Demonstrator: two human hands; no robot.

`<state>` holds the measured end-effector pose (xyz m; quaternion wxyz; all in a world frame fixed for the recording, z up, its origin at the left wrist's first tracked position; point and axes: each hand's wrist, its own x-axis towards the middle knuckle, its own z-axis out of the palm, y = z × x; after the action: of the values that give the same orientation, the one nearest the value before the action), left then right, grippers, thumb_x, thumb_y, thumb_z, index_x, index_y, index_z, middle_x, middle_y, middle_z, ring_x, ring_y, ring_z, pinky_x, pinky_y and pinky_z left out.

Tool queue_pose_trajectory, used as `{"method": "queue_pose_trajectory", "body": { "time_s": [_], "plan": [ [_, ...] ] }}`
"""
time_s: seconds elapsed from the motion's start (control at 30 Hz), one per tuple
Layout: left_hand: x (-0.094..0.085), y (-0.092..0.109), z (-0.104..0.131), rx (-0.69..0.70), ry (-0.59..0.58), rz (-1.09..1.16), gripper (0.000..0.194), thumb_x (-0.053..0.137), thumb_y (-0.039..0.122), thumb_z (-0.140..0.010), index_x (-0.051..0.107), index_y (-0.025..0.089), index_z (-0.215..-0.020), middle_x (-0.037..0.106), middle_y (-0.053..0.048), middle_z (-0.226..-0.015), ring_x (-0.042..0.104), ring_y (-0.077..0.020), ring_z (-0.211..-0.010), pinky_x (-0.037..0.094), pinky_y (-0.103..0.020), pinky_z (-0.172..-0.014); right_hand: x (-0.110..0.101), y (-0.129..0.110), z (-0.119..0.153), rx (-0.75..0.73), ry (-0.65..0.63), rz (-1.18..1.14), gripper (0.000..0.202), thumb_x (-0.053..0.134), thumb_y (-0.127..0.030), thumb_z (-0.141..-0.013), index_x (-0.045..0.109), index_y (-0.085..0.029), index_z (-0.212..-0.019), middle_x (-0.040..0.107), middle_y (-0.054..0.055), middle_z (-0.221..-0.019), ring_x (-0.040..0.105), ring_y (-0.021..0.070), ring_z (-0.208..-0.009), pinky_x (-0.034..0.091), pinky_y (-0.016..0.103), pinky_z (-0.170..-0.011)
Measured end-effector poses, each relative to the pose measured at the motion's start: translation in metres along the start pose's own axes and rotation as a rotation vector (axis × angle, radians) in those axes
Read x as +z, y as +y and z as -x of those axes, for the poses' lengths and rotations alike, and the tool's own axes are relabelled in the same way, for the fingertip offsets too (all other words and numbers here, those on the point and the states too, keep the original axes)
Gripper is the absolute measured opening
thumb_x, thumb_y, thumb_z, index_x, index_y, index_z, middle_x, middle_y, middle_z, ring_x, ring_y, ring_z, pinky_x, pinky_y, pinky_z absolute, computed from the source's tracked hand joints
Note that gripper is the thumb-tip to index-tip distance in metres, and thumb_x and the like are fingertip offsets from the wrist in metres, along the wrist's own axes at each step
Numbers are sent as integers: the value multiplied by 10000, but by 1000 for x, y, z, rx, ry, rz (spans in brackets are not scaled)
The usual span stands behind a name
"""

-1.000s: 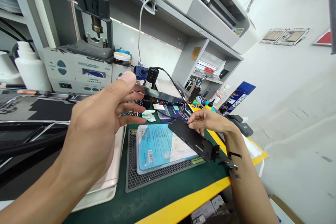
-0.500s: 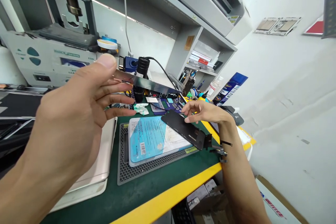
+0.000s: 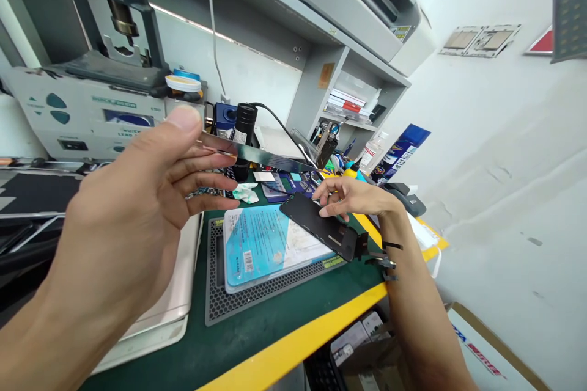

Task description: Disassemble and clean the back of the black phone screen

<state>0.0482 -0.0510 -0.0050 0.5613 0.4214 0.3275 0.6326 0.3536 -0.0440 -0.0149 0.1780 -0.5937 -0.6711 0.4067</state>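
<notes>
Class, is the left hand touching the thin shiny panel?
Touching. The head view shows the left hand gripping the thin shiny panel between thumb and fingers.

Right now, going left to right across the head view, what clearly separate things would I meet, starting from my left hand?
Your left hand, crumpled tissue, black panel, blue container, lettered box.

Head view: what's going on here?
A person is handling two flat pieces. The left hand pinches a thin shiny plate, seen nearly edge-on and raised above the bench. The right hand holds a black panel at a tilt over the blue-and-white box, which lies on a grey mat. Whether panel and box touch is unclear.
</notes>
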Motion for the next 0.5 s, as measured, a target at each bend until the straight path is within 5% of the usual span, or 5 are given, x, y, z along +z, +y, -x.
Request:
{"method": "queue_pose_trajectory", "body": {
  "time_s": [0.5],
  "plan": [
    [-5,1,-1,-116,-54,71,321,673,468,-764,726,168,-864,711,-126,-931,638,-282,-798,592,-360,-552,-1,-3,4,-58,-21,-180,487,853,-301,-694,641,-208,-1123,598,-37,-780,540,97,-571,415,192,-438]
  ]
}}
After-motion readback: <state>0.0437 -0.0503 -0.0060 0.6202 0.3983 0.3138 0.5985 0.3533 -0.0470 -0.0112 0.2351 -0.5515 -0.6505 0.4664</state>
